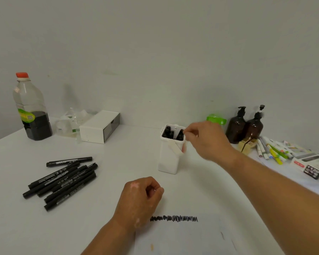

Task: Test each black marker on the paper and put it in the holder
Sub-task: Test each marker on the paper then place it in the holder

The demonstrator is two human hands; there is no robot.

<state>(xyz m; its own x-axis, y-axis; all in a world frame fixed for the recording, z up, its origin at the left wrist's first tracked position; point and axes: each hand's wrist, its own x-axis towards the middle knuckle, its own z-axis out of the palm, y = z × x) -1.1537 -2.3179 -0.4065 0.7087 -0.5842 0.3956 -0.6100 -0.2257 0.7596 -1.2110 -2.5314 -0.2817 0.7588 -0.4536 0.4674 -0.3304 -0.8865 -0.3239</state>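
The holder (168,159) is a tall, smooth white plastic box with rounded corners and a pale strap across its open top. It stands upright on the matte white table (118,153), with dark round marker ends (167,133) packed inside it. Left of the holder and well apart lies a loose heap of slim black markers (63,181) with white print, and bare table shows between the two. In front of the holder, the paper (182,236) hardly shows its edges against the table and bears a jagged black scribble (174,218). The right hand (204,138) reaches over the holder's right rim, its curled fingertips pinching the top of the rightmost marker (180,134), though blur softens the grip. The left hand (140,197) rests in front of the holder, curled into a loose fist that holds nothing visible.
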